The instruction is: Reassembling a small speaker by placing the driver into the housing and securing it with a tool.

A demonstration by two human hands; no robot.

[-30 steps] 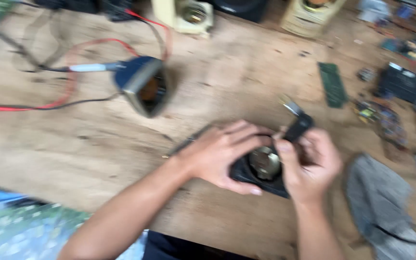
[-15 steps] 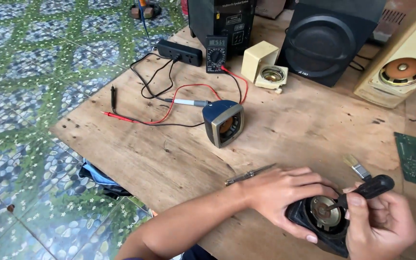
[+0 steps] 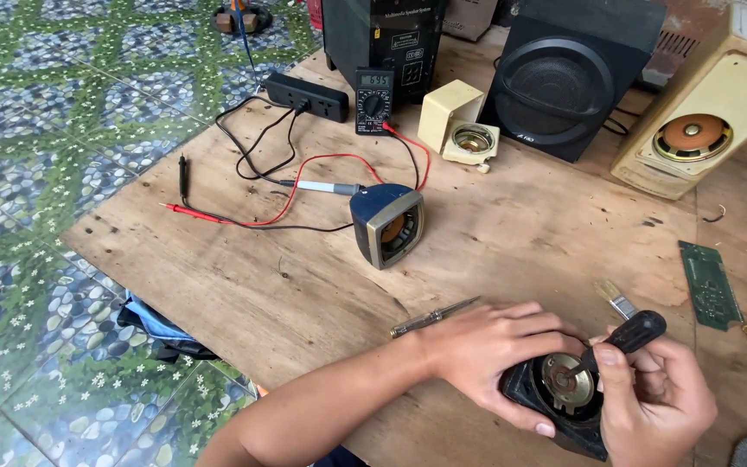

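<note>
My left hand [image 3: 494, 350] wraps around a small black speaker housing [image 3: 564, 415] that lies on the plywood table [image 3: 304, 285] at the lower right. Its round metal speaker back [image 3: 566, 382] faces up. My right hand [image 3: 659, 398] grips a black-handled screwdriver [image 3: 628, 333], its tip resting on the speaker's centre. A thin metal screwdriver [image 3: 434, 316] lies on the table just beyond my left hand, and a small brush [image 3: 616, 299] lies behind my right hand.
A small blue speaker [image 3: 386, 223] sits mid-table beside a soldering iron [image 3: 326, 187], red and black probe leads [image 3: 218, 214] and a multimeter [image 3: 374, 99]. A black subwoofer [image 3: 564, 82], cream speaker boxes [image 3: 702, 130] and a power strip [image 3: 309, 95] stand at the back. A green circuit board [image 3: 709, 284] lies right.
The view has swung up and left, bringing the far table and tiled floor into sight. Both hands stay on the black speaker housing with the screwdriver at its centre.
</note>
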